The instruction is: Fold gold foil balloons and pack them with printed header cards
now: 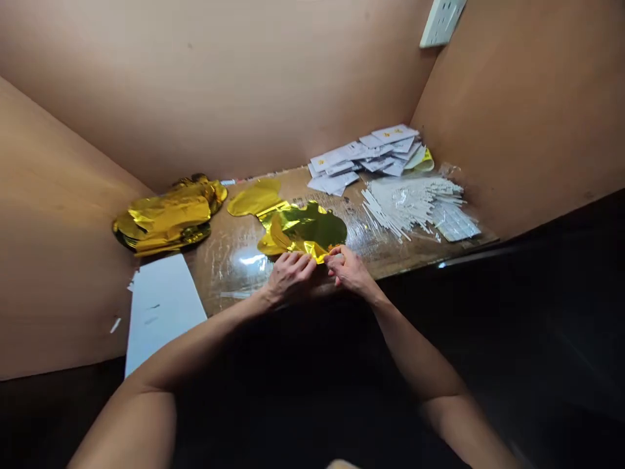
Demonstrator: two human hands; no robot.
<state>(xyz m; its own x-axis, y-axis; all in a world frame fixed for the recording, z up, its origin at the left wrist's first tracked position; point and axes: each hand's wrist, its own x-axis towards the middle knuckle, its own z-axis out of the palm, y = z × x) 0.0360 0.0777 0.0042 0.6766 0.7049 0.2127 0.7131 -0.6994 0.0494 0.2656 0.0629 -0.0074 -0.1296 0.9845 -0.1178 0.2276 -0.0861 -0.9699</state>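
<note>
A flat gold foil balloon (303,229) lies crumpled on the film-covered wooden desk (234,260), near its front edge. My left hand (289,276) pinches the balloon's near edge with closed fingers. My right hand (350,270) pinches the same edge just to the right, fingers closed too. The two hands nearly touch each other. A second flat gold piece (254,198) lies behind the balloon.
A pile of gold foil balloons (168,215) sits at the back left. White packets (366,158) are heaped at the back right, with a bundle of white sticks (415,203) in front. A white sheet (161,306) lies left. Wooden walls enclose the desk; a socket (441,21) is above.
</note>
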